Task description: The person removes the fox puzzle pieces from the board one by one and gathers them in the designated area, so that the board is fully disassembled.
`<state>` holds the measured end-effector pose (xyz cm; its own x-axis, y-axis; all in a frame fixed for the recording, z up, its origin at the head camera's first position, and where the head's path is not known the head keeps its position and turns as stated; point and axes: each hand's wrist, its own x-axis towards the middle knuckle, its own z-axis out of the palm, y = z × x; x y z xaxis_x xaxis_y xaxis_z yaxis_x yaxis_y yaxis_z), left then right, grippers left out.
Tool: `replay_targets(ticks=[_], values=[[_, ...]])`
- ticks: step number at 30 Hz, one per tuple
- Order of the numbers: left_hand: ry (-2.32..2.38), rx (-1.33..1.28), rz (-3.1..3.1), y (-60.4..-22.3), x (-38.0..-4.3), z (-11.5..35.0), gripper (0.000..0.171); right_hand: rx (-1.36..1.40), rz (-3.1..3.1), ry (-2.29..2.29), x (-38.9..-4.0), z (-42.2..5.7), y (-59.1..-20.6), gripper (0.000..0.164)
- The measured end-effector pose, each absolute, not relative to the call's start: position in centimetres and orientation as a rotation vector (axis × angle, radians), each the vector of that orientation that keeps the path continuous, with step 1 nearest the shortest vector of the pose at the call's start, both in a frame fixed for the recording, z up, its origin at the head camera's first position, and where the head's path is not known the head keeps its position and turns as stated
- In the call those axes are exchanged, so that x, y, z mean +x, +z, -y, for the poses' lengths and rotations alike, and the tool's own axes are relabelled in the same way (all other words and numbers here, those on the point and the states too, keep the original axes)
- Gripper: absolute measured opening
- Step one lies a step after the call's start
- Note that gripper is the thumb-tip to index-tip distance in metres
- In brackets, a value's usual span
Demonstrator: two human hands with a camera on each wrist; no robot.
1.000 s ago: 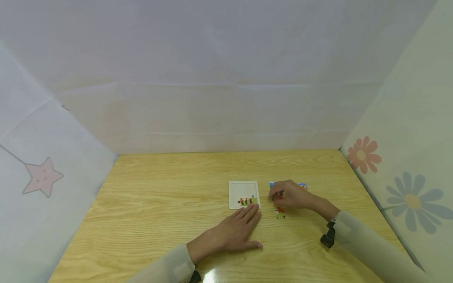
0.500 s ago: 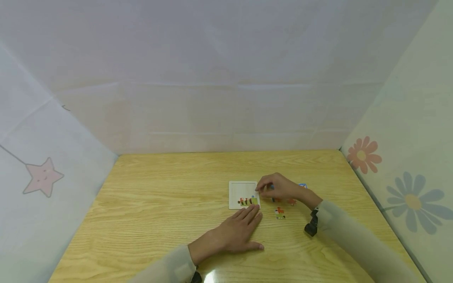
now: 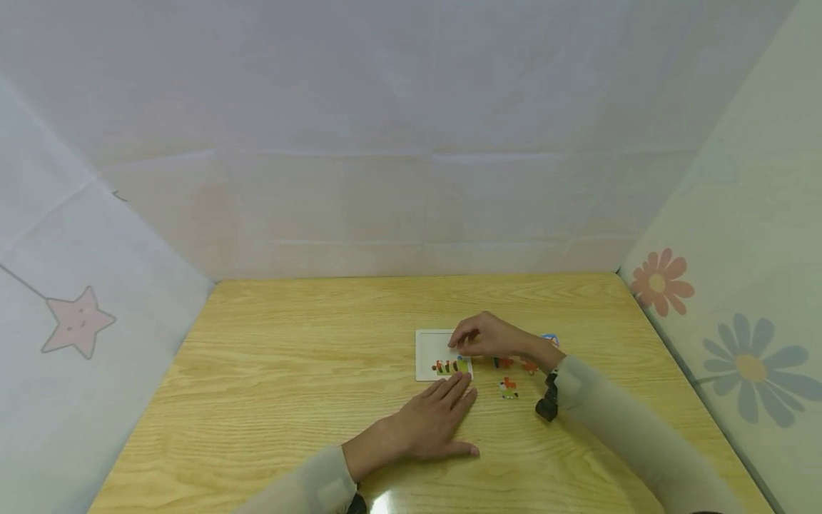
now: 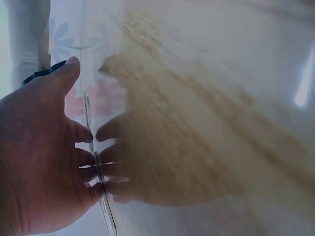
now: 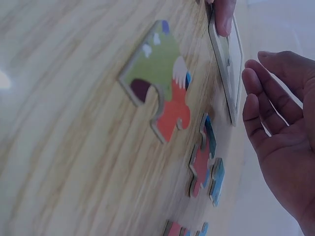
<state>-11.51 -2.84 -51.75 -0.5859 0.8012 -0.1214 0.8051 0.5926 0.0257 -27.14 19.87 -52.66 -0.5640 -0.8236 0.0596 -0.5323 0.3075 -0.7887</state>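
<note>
A shallow cream puzzle tray (image 3: 422,355) lies on the table, with joined striped puzzle pieces (image 3: 444,367) along its lower right. My left hand (image 3: 432,422) lies palm down with straight fingers, fingertips at the tray's lower right edge. In the right wrist view, a left fingertip (image 5: 224,18) overlaps the tray's rim. My right hand (image 3: 484,335) is over the tray's right side, fingers bent and thumb near the index fingertip; I cannot tell whether it pinches a piece. A green and orange puzzle piece (image 5: 162,78) lies near, with a red and dark piece (image 5: 202,157) beyond.
Further loose pieces lie right of the tray: a small red piece (image 3: 529,366), a blue piece (image 3: 550,340) farther back, and a light blue piece (image 5: 217,182) seen from the right wrist. Pale cloth walls (image 3: 411,214) border the wooden table (image 3: 289,343).
My right hand has moved left from the loose pieces to over the tray's right side, uncovering the red pieces on the table. The left hand has stayed almost still at the tray's edge.
</note>
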Motion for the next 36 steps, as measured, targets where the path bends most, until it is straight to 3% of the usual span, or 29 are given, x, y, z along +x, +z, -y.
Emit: replay_targets(ticks=[36], values=[[-0.021, 1.341, -2.659, -51.6, -11.9, 2.7, 0.094, -1.209, -2.082, -1.132, -27.3, -17.8, -53.6, 0.021]])
